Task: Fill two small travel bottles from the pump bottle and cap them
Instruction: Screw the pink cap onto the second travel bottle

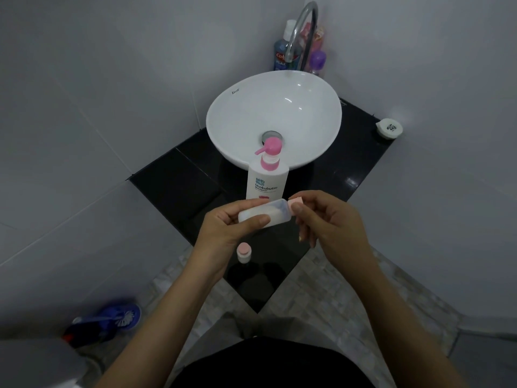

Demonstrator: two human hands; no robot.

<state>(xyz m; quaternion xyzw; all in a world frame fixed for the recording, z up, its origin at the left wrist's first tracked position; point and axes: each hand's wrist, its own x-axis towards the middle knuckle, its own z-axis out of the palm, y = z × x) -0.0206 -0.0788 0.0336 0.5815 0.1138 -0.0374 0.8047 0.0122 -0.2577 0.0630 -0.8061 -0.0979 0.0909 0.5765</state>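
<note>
My left hand (226,228) holds a small clear travel bottle (265,212) sideways above the black counter, with white liquid inside it. My right hand (327,219) pinches the pink cap (296,202) at the bottle's mouth. Below my left hand a second small travel bottle (244,252) with a pink cap on stands upright on the counter. The white pump bottle (266,177) with a pink pump head stands just behind my hands, in front of the basin.
A white bowl basin (246,107) sits on the black corner counter (173,175) under a chrome tap (303,29). Toiletry bottles (282,49) stand behind the tap. A small white round container (389,128) lies at the right. A blue toilet brush (112,320) is on the floor.
</note>
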